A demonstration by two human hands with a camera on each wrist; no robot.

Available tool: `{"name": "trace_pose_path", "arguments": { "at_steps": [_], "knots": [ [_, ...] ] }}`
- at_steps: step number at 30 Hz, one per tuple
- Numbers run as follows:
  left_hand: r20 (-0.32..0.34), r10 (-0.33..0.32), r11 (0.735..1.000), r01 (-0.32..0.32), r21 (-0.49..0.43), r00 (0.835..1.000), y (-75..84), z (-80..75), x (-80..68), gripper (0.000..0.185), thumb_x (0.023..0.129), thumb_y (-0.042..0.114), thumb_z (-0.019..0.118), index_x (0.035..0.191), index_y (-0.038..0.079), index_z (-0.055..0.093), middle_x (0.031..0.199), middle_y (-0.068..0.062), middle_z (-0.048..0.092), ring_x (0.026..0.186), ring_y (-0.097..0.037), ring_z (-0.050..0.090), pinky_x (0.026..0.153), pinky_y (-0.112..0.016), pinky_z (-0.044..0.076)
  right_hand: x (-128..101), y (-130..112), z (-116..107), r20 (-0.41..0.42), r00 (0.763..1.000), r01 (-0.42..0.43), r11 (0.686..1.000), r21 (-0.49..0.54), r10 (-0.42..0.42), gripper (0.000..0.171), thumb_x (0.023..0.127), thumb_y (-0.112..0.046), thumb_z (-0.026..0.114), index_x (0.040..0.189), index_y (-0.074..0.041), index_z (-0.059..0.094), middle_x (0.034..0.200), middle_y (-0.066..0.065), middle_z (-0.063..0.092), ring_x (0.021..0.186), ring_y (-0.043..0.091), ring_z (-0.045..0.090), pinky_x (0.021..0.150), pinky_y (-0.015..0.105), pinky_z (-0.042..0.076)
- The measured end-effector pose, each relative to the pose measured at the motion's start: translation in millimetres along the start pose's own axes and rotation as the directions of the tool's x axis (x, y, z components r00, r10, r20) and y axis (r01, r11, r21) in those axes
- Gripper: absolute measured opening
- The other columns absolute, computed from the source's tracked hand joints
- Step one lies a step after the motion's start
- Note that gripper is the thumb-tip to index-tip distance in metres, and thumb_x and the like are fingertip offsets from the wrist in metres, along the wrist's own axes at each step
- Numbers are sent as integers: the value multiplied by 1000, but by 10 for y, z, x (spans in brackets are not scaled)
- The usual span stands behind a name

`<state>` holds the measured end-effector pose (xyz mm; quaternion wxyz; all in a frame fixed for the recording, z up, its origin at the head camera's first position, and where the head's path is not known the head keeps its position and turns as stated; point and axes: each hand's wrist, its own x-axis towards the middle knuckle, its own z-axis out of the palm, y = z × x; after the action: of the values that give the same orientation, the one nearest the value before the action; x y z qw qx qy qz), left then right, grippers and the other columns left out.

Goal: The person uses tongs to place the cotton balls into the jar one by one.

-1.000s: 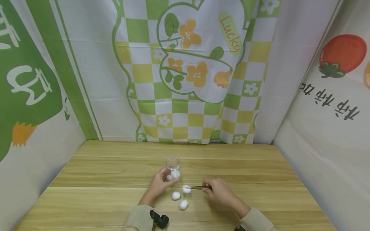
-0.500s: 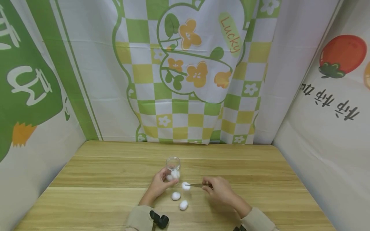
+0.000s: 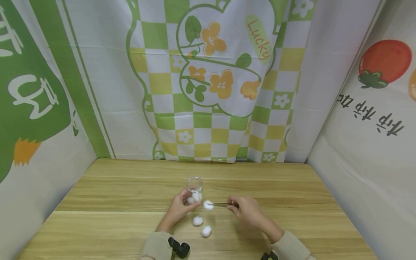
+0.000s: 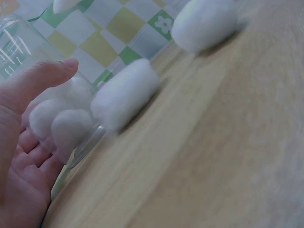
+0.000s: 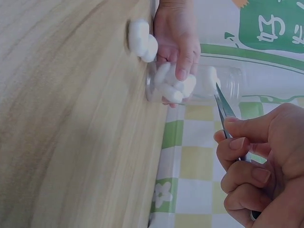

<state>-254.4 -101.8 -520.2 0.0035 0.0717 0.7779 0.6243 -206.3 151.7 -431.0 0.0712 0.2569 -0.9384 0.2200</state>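
Tweezers (image 3: 222, 204) are pinching a cotton ball (image 3: 208, 205) just beside the glass jar (image 3: 194, 187), lifted off the wooden table (image 3: 292, 202). The right hand (image 3: 247, 211) is squeezing them closed. The left hand (image 3: 178, 209) is gripping the jar, which is holding several cotton balls; two loose cotton balls (image 3: 202, 226) are lying nearby on the table.

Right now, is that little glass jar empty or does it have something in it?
Partly filled: the jar stands upright, lidless, a few cotton balls at its bottom, held by the left hand.
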Motion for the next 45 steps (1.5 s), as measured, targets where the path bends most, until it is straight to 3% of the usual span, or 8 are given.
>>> {"name": "trace_pose_path", "arguments": {
  "at_steps": [9, 18, 24, 35, 45],
  "knots": [
    [-2, -7, 1000, 7, 10, 1000, 16, -1, -7, 33, 79, 12, 79, 104, 4, 59, 114, -13, 67, 114, -20, 59, 112, -44, 45, 33, -32, -59, -10, 1000, 27, 999, 22, -27, 5, 89, -13, 67, 84, -12, 64, 65, -2, 62, 54, -4, 36, 45, 12, 27],
    [6, 11, 1000, -11, 13, 1000, -13, 1, -3, 34, 79, 11, 78, 105, 1, 58, 110, -15, 66, 111, -18, 60, 113, -48, 43, 91, -37, -68, -28, 999, 26, 1000, 14, -26, 6, 88, -15, 68, 84, -13, 64, 73, -1, 69, 60, -4, 47, 51, 12, 37],
    [5, 10, 1000, -10, 27, 1000, -20, 0, 7, 37, 79, 13, 78, 108, 1, 58, 114, -16, 67, 116, -25, 60, 112, -48, 43, 108, -62, -115, -33, 999, 38, 999, 34, -37, 5, 89, -15, 66, 86, -11, 64, 74, 1, 70, 59, -3, 48, 49, 12, 37],
    [2, 8, 1000, -8, 16, 1000, -15, 4, -7, 39, 79, 12, 78, 112, 2, 59, 112, -15, 66, 118, -27, 59, 113, -49, 42, 160, -99, -171, -36, 998, 59, 997, 55, -57, 6, 91, -15, 64, 90, -10, 64, 73, 2, 69, 58, -4, 45, 50, 11, 37],
    [7, -2, 1000, 2, -6, 1000, -8, 5, 1, 41, 79, 11, 78, 115, 4, 60, 112, -13, 66, 113, -20, 60, 113, -48, 43, 233, -156, -204, -61, 998, 38, 998, 45, -35, 5, 91, -16, 64, 87, -13, 63, 69, -1, 65, 56, -3, 40, 48, 13, 33]
  ]
}}
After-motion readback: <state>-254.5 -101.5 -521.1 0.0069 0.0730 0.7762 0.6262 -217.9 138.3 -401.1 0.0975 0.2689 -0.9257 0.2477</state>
